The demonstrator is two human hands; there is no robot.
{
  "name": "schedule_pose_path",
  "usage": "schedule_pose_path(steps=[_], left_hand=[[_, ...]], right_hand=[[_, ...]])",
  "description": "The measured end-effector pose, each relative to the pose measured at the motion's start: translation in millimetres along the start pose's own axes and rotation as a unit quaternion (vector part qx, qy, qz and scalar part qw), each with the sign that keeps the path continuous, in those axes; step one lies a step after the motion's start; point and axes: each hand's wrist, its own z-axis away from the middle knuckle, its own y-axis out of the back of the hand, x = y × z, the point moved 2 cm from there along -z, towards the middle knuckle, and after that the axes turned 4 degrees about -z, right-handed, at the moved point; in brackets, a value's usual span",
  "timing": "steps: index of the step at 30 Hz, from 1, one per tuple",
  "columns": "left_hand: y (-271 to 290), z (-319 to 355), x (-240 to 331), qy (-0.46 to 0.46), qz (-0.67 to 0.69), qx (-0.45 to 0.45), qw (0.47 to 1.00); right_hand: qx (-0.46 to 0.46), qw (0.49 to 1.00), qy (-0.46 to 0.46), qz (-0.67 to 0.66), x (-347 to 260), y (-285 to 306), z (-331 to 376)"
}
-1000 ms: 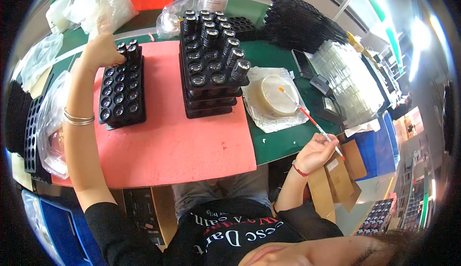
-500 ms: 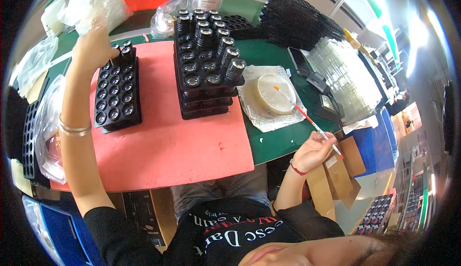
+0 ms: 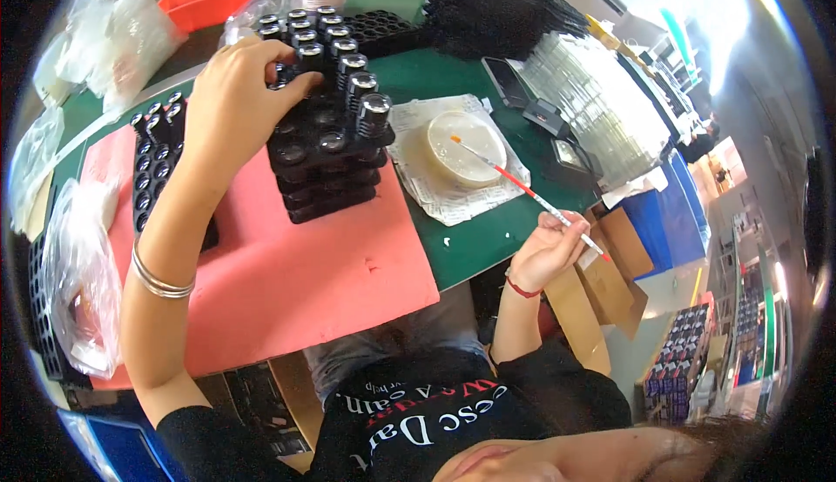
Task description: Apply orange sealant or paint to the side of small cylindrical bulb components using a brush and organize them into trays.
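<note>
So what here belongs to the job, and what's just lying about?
Seemingly in use:
paintbrush, in the right hand
round dish, below its bristles
lens-topped cylinders and black tray stack, by the left hand
lower tray, left

Apparently idle:
orange basin
plastic bag
smartphone
cardboard box

Bright indoor light overall; strongest source at upper right, where a ceiling lamp (image 3: 714, 12) burns out to white with a wide haze around it. Pink mat (image 3: 331, 295) evenly exposed, soft shading only. Sharp highlights on the silver-topped cylinders (image 3: 374, 107) and bangles (image 3: 161, 280); clear tray stack (image 3: 601, 116) pale, near washed out. Black tray pile (image 3: 496, 12) loses detail in its darks. Left tray (image 3: 157, 164) slightly smeared, possibly motion blur. Fisheye bending and black vignette at rim; far aisle (image 3: 740, 247) soft.
</note>
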Motion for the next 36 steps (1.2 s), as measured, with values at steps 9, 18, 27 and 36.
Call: schedule_pose_path(steps=[9,18,27,36], left_hand=[[20,-2,24,-0.005,0.105,0.045,0.993],[-26,102,104,0.019,0.429,-0.345,0.834],[-55,103,85,0.142,0.531,-0.321,0.771],[-56,97,84,0.262,0.616,-0.326,0.668]], right_hand=[[-0.025,0.999,0.019,0.024,0,-3,2],[-0.063,0.991,0.082,0.088,-5,-6,9],[-0.108,0.912,0.272,0.286,-11,-3,-3],[-0.012,0.997,0.076,-0.016,-28,7,-4]])
